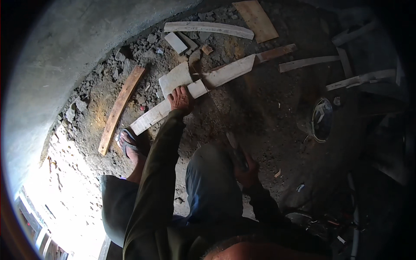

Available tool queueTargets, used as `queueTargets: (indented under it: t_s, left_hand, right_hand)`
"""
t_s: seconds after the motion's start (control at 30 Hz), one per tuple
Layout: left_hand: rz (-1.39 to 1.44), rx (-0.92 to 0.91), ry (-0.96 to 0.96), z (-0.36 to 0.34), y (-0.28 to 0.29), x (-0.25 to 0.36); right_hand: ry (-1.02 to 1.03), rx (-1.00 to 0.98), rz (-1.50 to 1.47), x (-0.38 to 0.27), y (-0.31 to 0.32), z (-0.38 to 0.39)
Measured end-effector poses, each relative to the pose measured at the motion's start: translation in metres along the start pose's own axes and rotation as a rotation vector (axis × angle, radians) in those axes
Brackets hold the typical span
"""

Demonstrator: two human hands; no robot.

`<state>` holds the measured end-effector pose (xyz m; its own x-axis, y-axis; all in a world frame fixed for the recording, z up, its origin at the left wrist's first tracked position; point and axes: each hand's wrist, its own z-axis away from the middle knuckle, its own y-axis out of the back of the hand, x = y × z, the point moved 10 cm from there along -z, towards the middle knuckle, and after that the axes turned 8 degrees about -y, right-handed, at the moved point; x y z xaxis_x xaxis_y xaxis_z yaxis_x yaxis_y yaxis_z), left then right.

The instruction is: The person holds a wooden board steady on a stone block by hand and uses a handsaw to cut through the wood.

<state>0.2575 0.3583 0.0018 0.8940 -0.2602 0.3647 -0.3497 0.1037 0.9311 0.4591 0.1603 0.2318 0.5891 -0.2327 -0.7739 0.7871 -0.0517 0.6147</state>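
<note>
Person crouched on rubble, left hand point(180, 99) pressed on a pale plank point(225, 73).

The left hand lies palm-down with fingers spread flat on the long pale plank, pinning it to the dirt; the plank runs slantwise from lower left to upper right, and a squarish pale board point(173, 78) lies just beside the hand, touching the plank's upper edge. The right hand point(246, 171) sits low by the knee in shadow, closed around a dark tool point(236, 151) whose kind I cannot make out. A sandalled foot point(129, 145) rests near the plank's lower end. A brown plank point(119, 108) lies to the left by the curved concrete wall point(65, 56), and more wood strips point(208, 28) are scattered beyond.
</note>
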Motion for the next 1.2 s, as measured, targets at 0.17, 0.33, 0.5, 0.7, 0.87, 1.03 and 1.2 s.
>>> queueTargets:
  t_s: [0.17, 0.33, 0.5, 0.7, 0.87, 1.03, 1.2]
  left_hand:
    - [0.037, 0.095, -0.097, -0.014, 0.004, 0.025]
    - [0.009, 0.096, -0.009, -0.001, 0.014, 0.008]
    - [-0.037, 0.147, -0.079, -0.015, 0.01, 0.031]
    - [0.006, -0.042, 0.024, 0.003, 0.0, 0.003]
    - [0.083, -0.045, -0.04, -0.022, -0.006, 0.034]
    - [0.047, -0.058, 0.038, 0.006, 0.003, -0.006]
    - [0.106, -0.063, -0.054, -0.023, 0.002, 0.047]
  right_hand:
    - [-0.172, -0.104, -0.015, 0.034, -0.057, -0.11]
    - [0.135, 0.001, 0.02, 0.009, -0.013, -0.024]
    - [-0.315, -0.18, 0.224, 0.047, -0.051, -0.105]
    - [-0.02, -0.097, 0.102, 0.055, -0.036, -0.059]
    - [-0.263, -0.099, 0.124, 0.058, -0.05, -0.116]
    - [0.085, -0.051, -0.047, 0.001, -0.021, -0.027]
    - [-0.412, -0.141, 0.023, 0.062, -0.037, -0.094]
